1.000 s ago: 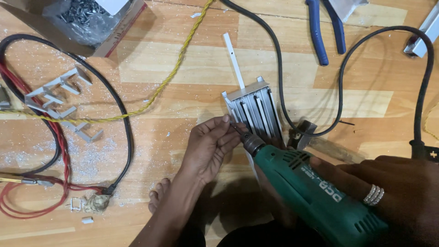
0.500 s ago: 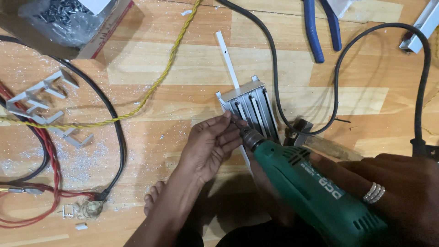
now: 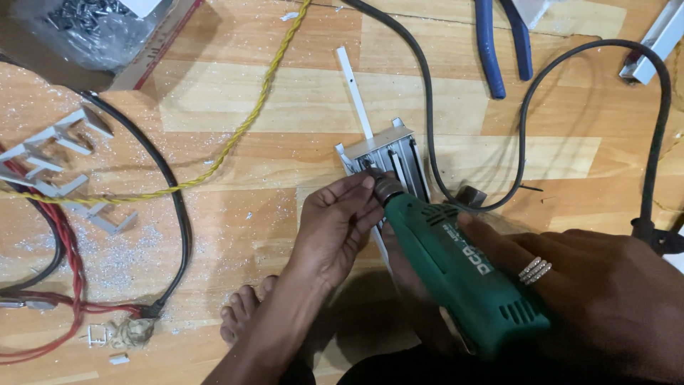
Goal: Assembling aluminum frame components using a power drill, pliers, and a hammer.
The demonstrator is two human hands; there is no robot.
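Since the earlier frame, the aluminium channel piece (image 3: 388, 153) has sat slightly lower in view, with both hands holding their grip.

Left hand (image 3: 335, 228): fingers pinched together at the chuck of the green electric drill (image 3: 456, 274), fingertips touching the near end of the aluminium channel piece. Right hand (image 3: 605, 299): clamped around the drill body, ring visible on one finger. The channel piece lies flat on the wooden floor near its middle, a thin white strip (image 3: 354, 89) extending from it toward the far edge. A black power cord (image 3: 427, 107) curves just beside the piece. Blue-handled pliers (image 3: 502, 43) lie at the far edge; cut aluminium brackets (image 3: 57, 153) and a yellow twisted cord (image 3: 235, 135) lie toward the left edge.
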